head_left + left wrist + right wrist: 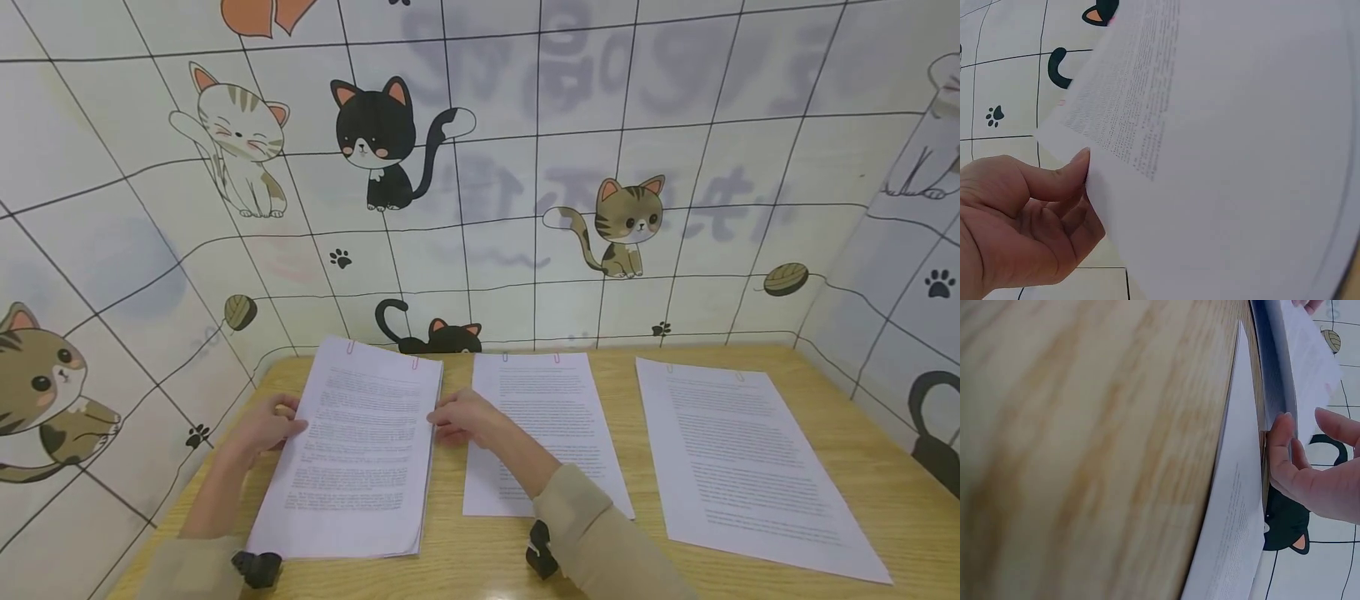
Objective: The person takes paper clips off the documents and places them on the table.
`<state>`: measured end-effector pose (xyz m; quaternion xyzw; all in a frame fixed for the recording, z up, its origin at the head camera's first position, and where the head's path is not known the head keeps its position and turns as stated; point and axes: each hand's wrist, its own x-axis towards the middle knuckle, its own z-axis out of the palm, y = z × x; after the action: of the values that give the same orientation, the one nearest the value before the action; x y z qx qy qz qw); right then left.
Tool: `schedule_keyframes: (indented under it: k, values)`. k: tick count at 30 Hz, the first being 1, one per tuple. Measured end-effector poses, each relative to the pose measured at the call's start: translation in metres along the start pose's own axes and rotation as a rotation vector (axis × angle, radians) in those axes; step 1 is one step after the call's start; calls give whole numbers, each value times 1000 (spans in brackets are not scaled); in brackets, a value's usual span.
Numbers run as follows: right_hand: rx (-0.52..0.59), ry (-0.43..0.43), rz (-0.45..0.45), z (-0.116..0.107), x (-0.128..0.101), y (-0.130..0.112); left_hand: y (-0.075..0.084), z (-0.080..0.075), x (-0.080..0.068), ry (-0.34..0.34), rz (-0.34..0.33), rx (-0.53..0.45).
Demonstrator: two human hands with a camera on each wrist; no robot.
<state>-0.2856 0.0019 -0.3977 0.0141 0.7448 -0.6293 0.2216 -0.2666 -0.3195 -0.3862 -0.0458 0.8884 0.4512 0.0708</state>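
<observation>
In the head view, a stack of printed sheets lies tilted at the left of the table, with two reddish paper clips along its top edge. My left hand pinches its left edge, thumb on the printed face and fingers curled behind, as the left wrist view shows with the paper raised and bowed. At the opposite edge is my right hand. Its thumb and curled fingers hold the side of the stack, which shows several layers there.
A second clipped set of printed sheets lies in the middle, partly under my right forearm. Farther right is a third set with two pale clips. The wooden table meets a wall covering printed with cats.
</observation>
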Motion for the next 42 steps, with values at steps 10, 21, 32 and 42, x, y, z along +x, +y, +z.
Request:
schedule_keyframes:
  k: [10, 21, 32, 42]
  values:
    - [31, 14, -91, 1, 2, 0, 2, -7, -5, 17, 15, -90]
    - [36, 42, -187, -2, -2, -4, 10, -10, -14, 1, 47, -94]
    - [-180, 15, -351, -15, -24, -14, 26, -12, -25, -40, 91, -74]
    - [-224, 27, -446, -34, -45, -18, 45, -9, -35, -84, 163, -92]
